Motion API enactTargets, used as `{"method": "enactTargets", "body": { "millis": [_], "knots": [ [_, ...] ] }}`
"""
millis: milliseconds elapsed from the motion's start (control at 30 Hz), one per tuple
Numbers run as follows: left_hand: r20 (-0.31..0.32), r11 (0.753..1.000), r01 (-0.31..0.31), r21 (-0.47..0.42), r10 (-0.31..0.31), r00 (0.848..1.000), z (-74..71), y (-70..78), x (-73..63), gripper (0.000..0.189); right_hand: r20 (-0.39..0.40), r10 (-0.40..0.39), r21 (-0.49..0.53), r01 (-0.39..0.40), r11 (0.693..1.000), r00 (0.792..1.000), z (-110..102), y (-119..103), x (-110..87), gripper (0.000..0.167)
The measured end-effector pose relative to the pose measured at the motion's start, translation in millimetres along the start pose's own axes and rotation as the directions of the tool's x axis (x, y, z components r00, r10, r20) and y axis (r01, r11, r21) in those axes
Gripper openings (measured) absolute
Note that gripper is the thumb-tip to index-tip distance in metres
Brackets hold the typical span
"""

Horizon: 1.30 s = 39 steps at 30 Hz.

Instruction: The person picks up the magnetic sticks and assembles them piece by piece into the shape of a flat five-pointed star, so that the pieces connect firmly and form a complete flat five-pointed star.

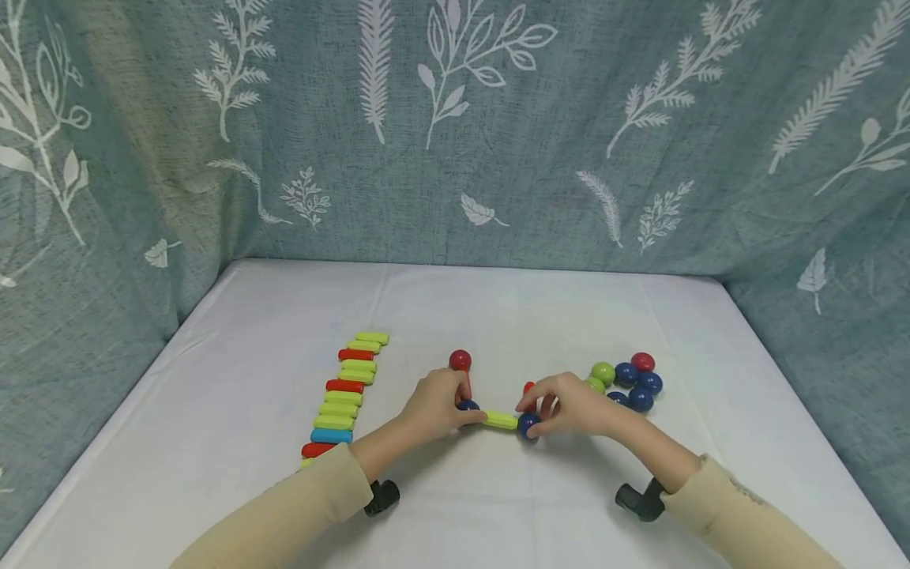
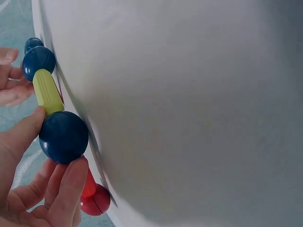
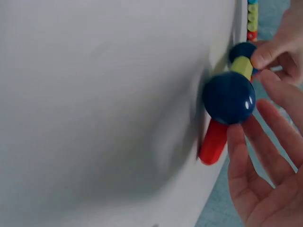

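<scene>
My left hand point(image 1: 439, 403) pinches a dark blue ball point(image 2: 64, 137) between thumb and fingers. From that ball a yellow-green stick point(image 1: 501, 420) runs to a second blue ball point(image 1: 529, 425). A red stick point(image 2: 89, 182) also leads from the held ball to a red ball point(image 1: 460, 360) at its far end. My right hand point(image 1: 569, 407) is around the second blue ball, its fingers spread loosely, with fingertips right at the ball's side. Another red stick point(image 3: 214, 142) sticks out from this ball, its far end bare.
Left of the hands, a slanting row of yellow-green sticks point(image 1: 340, 410), red sticks point(image 1: 344, 386) and a blue stick point(image 1: 331, 435) lies on the white tablecloth point(image 1: 455, 514). Loose blue balls point(image 1: 641, 399), green balls point(image 1: 603, 373) and a red ball point(image 1: 643, 362) cluster behind my right hand.
</scene>
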State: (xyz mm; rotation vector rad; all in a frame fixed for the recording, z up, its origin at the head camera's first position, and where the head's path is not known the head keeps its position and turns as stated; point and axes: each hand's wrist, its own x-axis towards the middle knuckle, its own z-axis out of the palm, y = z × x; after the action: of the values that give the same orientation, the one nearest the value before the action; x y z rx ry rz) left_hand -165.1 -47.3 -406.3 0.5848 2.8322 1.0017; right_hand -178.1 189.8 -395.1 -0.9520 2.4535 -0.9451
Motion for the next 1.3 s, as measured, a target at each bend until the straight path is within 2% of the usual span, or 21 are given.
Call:
{"method": "enactTargets", "body": {
  "millis": [467, 700, 800, 933, 1033, 1133, 1300],
  "knots": [
    [-0.009, 0.999, -0.011, 0.033, 0.012, 1.000, 1.5, 3.4, -0.4, 0.032, -0.050, -0.001, -0.093, -0.004, 0.996, 0.999, 6, 0, -5.3, 0.017],
    [0.073, 0.999, -0.020, 0.034, 0.017, 0.997, -6.5, 1.2, 0.2, 0.027, -0.078, -0.002, -0.120, -0.007, 0.993, 0.997, 8, -1, -8.8, 0.019],
    [0.102, 0.999, 0.004, 0.040, -0.008, 0.995, -18.5, -3.4, 2.3, 0.019, -0.081, 0.006, -0.115, -0.016, 0.993, 0.997, 9, -1, -9.7, 0.020],
    [0.080, 0.992, 0.028, 0.124, -0.038, 0.996, -45.9, -19.0, 10.7, 0.011, -0.083, 0.008, -0.097, -0.016, 0.995, 0.997, 10, -2, -10.3, 0.022],
    [0.053, 0.972, 0.016, 0.233, -0.029, 0.998, -71.4, -38.2, 20.2, 0.014, -0.086, 0.000, -0.092, -0.008, 0.996, 0.996, 10, -2, -10.1, 0.022],
    [0.050, 0.941, 0.028, 0.338, -0.048, 0.998, -93.9, -58.7, 29.5, 0.019, -0.089, -0.001, -0.083, -0.007, 0.997, 0.996, 10, -1, -10.1, 0.022],
    [0.091, 0.913, 0.126, 0.388, -0.174, 0.981, -115.3, -83.8, 40.4, 0.027, -0.097, 0.008, -0.052, -0.013, 0.999, 0.995, 11, 0, -11.1, 0.021]
  ]
}}
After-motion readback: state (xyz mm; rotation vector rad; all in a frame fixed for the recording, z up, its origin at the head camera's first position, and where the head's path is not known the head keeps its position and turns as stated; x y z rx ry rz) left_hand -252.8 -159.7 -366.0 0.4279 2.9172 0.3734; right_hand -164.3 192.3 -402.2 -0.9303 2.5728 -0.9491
